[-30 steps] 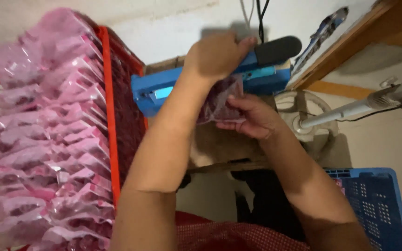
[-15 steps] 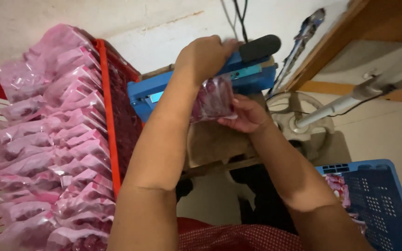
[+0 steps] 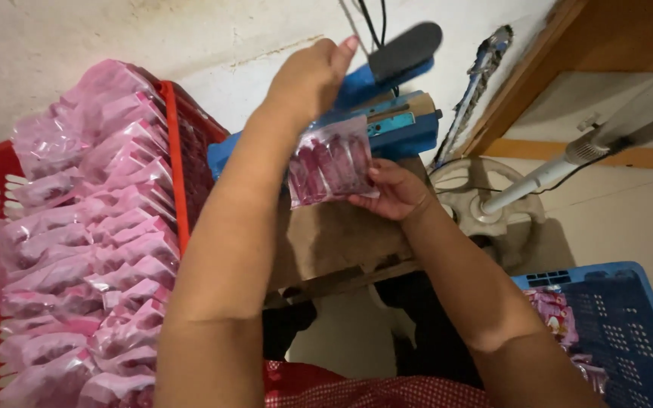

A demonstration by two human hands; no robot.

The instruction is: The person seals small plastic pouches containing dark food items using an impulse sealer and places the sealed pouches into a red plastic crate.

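Note:
My right hand [image 3: 391,193] grips a small clear plastic bag [image 3: 330,160] of dark red pieces, holding it by its lower right corner in front of a blue heat sealer [image 3: 402,125]. My left hand [image 3: 307,75] rests on the sealer's raised arm, next to its black handle [image 3: 406,49]. The sealer's arm is lifted and the bag is clear of the sealing bar. The sealer stands on a worn wooden surface [image 3: 334,242].
A red plastic crate [image 3: 179,151] at the left is packed with several pink-filled bags [image 3: 92,242]. A blue crate [image 3: 621,332] at the lower right holds a few bags. A fan base [image 3: 485,200] with a white pole stands on the floor behind.
The sealer's arm has come up with my left hand on it. My right hand has drawn the bag out from the sealing bar towards me.

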